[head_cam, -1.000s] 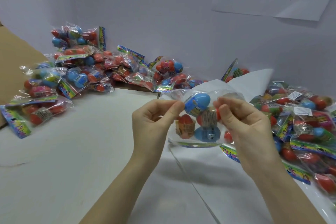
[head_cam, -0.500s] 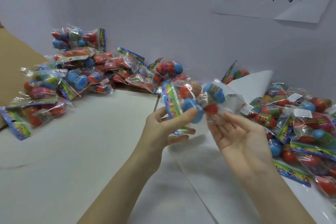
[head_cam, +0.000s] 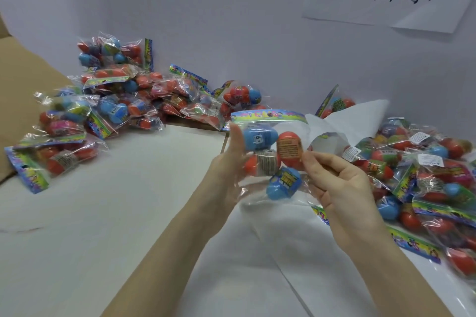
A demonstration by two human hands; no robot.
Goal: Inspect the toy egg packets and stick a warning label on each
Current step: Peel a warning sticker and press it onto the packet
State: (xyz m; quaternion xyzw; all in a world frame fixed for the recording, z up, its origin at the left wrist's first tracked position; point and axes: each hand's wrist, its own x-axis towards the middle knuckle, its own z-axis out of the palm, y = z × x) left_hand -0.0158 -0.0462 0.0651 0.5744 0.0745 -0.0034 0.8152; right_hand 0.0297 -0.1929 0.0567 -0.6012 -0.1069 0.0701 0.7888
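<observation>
Above the tabletop's (head_cam: 108, 213) middle, both hands pinch a clear egg packet (head_cam: 270, 157), left hand (head_cam: 229, 170) at its side, right hand (head_cam: 337, 183) opposite; slippery film could slide free, dropping it unlabelled among labelled packets (head_cam: 425, 175).

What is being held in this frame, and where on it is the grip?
One clear toy egg packet. The left hand supports its left edge; the right hand pinches its right side, beside the orange egg.

One head-worn view looks forward and down, close over the white table (head_cam: 128, 213) toward the wall (head_cam: 231, 20).
</observation>
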